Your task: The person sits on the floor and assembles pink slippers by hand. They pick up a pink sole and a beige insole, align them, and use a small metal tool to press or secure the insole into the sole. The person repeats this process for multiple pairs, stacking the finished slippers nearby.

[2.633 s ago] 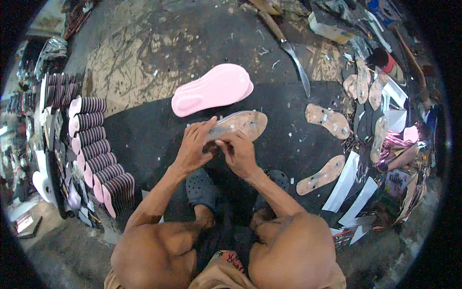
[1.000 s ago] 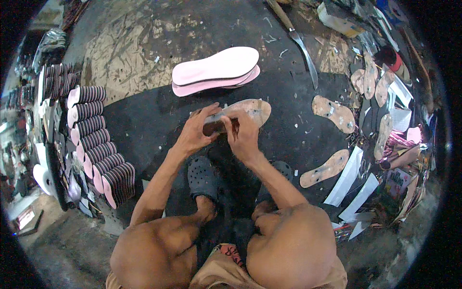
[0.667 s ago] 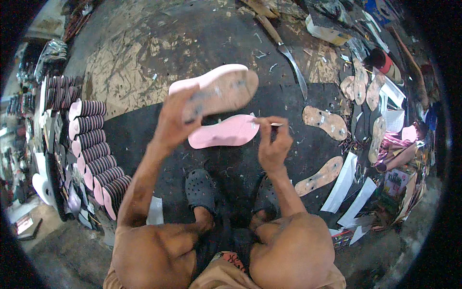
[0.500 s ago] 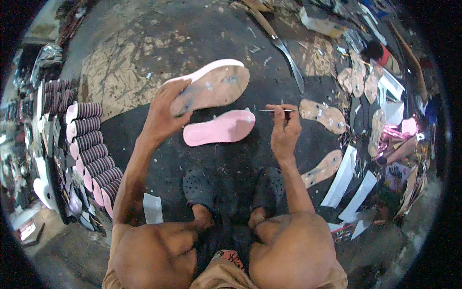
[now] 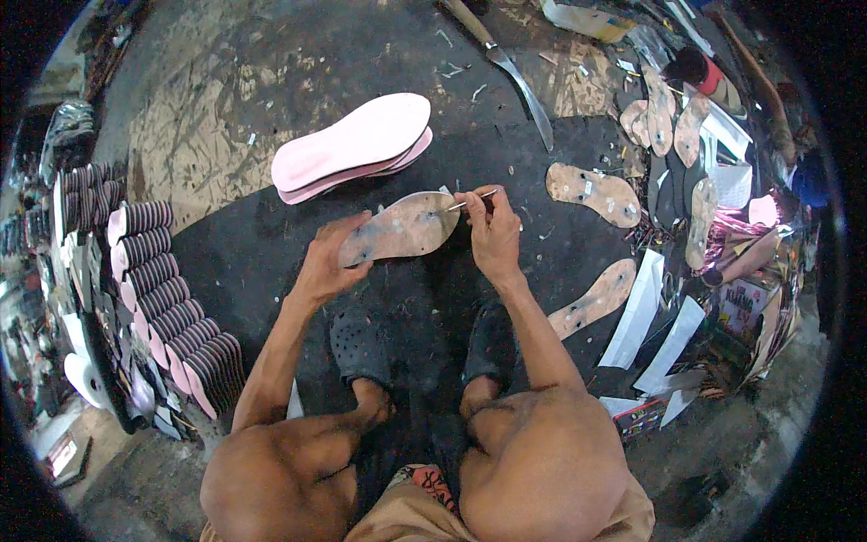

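Note:
My left hand [image 5: 332,257] grips the heel end of a tan sole-shaped template [image 5: 397,230], thumb and fingers along its edges. The template has dark smudges and small holes. My right hand [image 5: 492,226] pinches a slim pointed pen-like tool [image 5: 459,206], its tip at the template's toe end. Whether a pink sole lies beneath the template, I cannot tell. Just beyond it lies a small stack of pink soles [image 5: 352,140], toes pointing right.
Rows of pink-and-dark soles [image 5: 163,289] stand at left. On the right lie more tan templates [image 5: 596,194], white strips [image 5: 634,312] and scraps. A long knife [image 5: 519,81] with a wooden handle lies at the far side of the dark mat [image 5: 271,244].
The pink sole held with the template now rests on the far stack. My left hand has brought the template nearer, where a pink sole lay. My right hand has moved left, bringing its tool to the template.

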The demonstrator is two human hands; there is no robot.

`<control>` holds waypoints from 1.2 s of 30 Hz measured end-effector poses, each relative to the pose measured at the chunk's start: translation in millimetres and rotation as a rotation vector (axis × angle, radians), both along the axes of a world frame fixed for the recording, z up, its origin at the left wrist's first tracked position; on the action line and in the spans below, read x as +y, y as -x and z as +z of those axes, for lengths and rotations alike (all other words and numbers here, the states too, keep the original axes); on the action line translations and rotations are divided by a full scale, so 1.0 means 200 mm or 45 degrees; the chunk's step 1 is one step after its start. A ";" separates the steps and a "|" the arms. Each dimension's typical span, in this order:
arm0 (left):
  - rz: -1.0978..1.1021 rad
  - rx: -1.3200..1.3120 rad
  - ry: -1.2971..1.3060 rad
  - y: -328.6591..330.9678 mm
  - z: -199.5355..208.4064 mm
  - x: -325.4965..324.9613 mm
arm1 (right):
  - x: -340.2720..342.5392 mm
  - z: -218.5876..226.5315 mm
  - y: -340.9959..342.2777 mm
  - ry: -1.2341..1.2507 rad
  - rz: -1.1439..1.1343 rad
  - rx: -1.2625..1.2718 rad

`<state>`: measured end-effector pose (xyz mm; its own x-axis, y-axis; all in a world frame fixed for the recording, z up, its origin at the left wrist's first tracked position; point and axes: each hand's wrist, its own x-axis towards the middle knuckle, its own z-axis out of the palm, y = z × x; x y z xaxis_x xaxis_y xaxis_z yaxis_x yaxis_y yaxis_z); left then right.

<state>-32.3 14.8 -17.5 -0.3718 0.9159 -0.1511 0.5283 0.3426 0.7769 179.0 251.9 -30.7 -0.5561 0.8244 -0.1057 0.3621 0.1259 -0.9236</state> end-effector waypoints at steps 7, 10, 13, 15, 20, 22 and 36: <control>0.010 -0.015 -0.037 0.03 -0.01 -0.02 | -0.14 0.00 0.11 -0.422 0.257 0.010; -0.010 -0.050 -0.073 0.05 -0.06 -0.03 | -0.16 0.07 0.16 -0.489 0.209 0.127; -0.001 -0.092 -0.104 0.08 -0.06 -0.04 | -0.33 0.18 0.33 -0.132 0.284 0.148; 0.046 -0.125 -0.045 0.05 -0.06 -0.02 | -0.39 0.06 0.40 -0.152 0.549 -0.095; -0.031 0.016 -0.074 0.03 -0.08 -0.05 | -0.49 0.00 0.34 -0.345 0.402 0.235; -0.066 0.110 -0.091 0.00 -0.07 -0.03 | -0.52 -0.01 0.26 -0.336 0.412 0.196; 0.007 0.496 -0.186 0.27 0.49 0.21 | 0.09 0.26 -0.03 -0.009 -0.214 0.243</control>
